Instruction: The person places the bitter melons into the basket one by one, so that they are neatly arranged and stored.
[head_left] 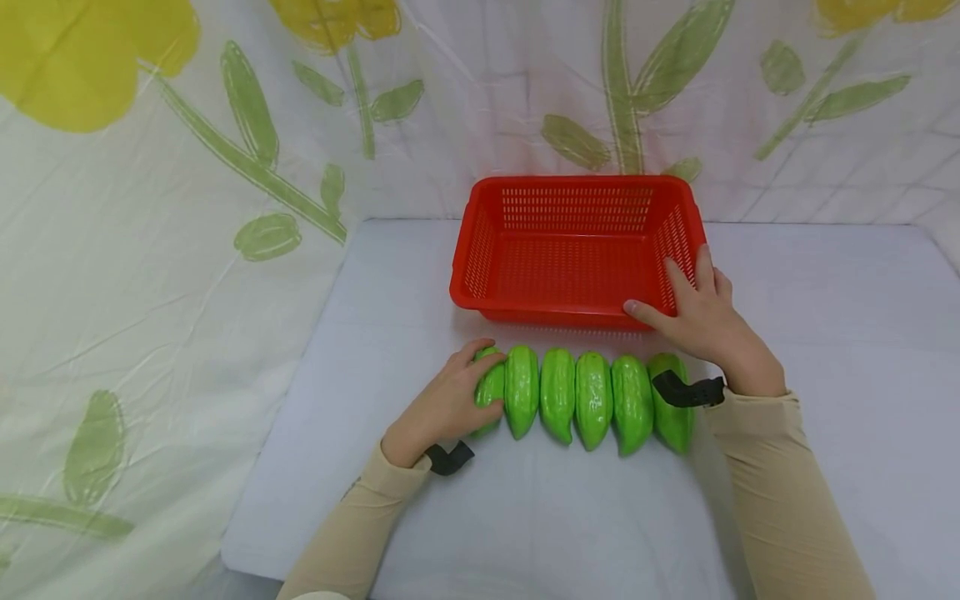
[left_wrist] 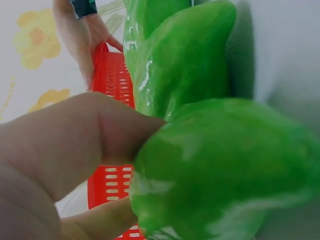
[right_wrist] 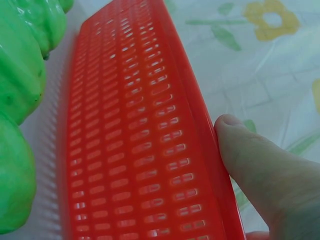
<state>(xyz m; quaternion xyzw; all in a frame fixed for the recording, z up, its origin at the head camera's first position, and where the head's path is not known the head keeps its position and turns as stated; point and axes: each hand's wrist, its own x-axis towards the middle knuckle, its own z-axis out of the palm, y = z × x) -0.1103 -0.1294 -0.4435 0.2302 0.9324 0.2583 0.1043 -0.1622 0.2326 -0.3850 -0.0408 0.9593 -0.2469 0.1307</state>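
At the left end of a row of green fruits, my left hand (head_left: 448,398) holds the leftmost glossy green ridged fruit (left_wrist: 220,165) between thumb and fingers. The fruit lies on the table; the hand partly covers it in the head view. Several more such green fruits (head_left: 558,396) lie side by side to its right, pointed ends toward me. Behind them stands a red plastic basket (head_left: 570,317) with nothing in it. My right hand (head_left: 705,321) rests spread on the basket's front right corner, thumb (right_wrist: 240,137) against the front rim and fingers over the right side.
A white-covered table (head_left: 840,400) bears everything. Its far edge meets a pale curtain (head_left: 480,100) printed with yellow flowers and green leaves, which also hangs along the left. Black straps (head_left: 686,390) sit on both wrists; the right one overlaps the rightmost fruit in the head view.
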